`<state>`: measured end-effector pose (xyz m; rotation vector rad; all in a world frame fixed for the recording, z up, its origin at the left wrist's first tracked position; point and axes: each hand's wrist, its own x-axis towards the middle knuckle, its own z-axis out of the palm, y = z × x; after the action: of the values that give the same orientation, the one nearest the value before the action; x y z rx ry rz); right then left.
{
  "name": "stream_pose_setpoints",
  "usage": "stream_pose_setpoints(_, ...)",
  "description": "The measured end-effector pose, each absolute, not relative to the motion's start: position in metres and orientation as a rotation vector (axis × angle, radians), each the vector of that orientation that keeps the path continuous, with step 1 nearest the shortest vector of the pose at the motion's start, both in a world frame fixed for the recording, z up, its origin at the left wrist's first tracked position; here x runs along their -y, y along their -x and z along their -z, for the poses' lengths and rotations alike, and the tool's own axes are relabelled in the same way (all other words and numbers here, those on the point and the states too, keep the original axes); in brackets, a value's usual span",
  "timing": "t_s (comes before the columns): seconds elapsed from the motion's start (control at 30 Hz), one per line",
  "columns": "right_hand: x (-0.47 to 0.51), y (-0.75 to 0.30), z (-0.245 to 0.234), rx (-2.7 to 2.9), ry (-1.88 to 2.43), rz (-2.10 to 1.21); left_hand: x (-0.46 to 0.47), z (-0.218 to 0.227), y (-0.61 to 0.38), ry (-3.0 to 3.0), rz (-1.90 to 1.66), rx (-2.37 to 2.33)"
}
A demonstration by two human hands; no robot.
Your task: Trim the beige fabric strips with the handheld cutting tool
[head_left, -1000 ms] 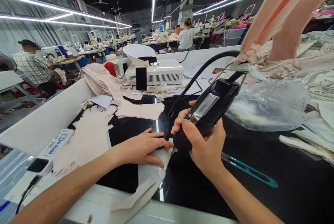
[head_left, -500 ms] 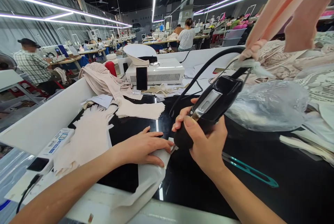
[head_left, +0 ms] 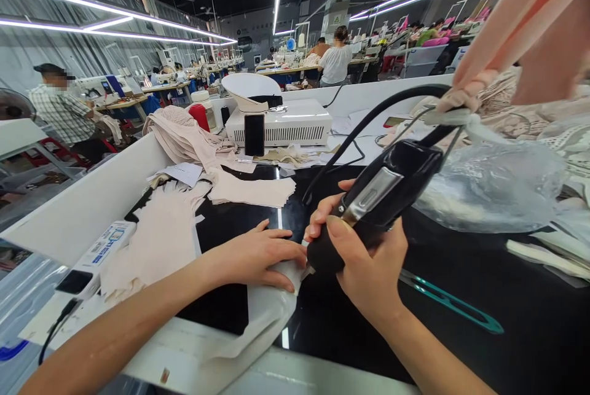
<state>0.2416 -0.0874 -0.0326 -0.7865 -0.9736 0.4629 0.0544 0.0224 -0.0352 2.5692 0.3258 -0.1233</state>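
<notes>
The black tabletop [head_left: 461, 272] carries a white machine [head_left: 286, 125] at its far edge and a pile of pale cloth [head_left: 157, 241] along its left edge. A clear plastic bag [head_left: 493, 189] lies towards the right. The right hand [head_left: 369, 266] is clenched around a black corded tool [head_left: 382, 198], its tip touching a white cloth piece [head_left: 267, 309] at the near edge. The left hand [head_left: 251, 257] lies flat on that piece, fingers spread. Teal snips [head_left: 452, 304] lie just right of the right hand.

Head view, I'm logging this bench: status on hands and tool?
Left hand flat on pale fabric piece. Right hand gripping black corded tool, tip at fabric edge. Teal snips beside, untouched.
</notes>
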Motion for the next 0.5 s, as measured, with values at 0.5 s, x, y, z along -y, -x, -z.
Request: stream_pose_setpoints(0.5, 0.0973, -0.2408, 0.0389, 0.988, 0.86, -0.562, -0.0256, 0.0441, -0.0572, -2.64, 0.063, -0.309)
